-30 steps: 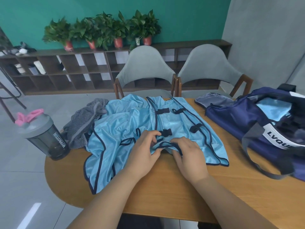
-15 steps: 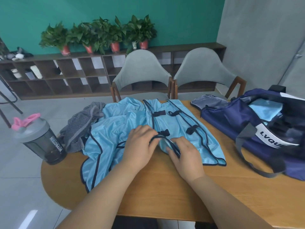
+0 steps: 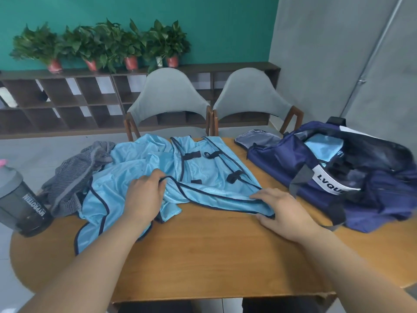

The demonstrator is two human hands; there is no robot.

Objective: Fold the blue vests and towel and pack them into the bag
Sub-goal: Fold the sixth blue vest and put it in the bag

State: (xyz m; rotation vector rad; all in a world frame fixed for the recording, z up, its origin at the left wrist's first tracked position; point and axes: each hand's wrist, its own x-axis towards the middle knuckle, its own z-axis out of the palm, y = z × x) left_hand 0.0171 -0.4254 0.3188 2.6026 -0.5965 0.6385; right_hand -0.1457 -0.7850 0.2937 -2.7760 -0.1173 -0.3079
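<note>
Light blue vests point(image 3: 203, 170) with dark trim lie spread and crumpled on the wooden table point(image 3: 203, 256). My left hand point(image 3: 144, 195) pinches the dark-edged hem of the top vest near its middle. My right hand point(image 3: 279, 208) grips the same hem at the vest's right corner, so the edge is stretched between them. A grey striped towel point(image 3: 74, 177) sits bunched at the left of the vests. The navy bag point(image 3: 352, 177) stands unzipped on the right, with light blue fabric point(image 3: 325, 147) inside it.
A dark shaker bottle point(image 3: 20, 199) stands at the table's left edge. Two grey chairs point(image 3: 169, 102) are tucked in at the far side. Behind them runs a low shelf point(image 3: 67, 98) with potted plants. Bare wood lies in front of the vests.
My hands were close together on the vest's front edge. They have moved apart, the right hand sliding right to the corner, pulling the hem out straight.
</note>
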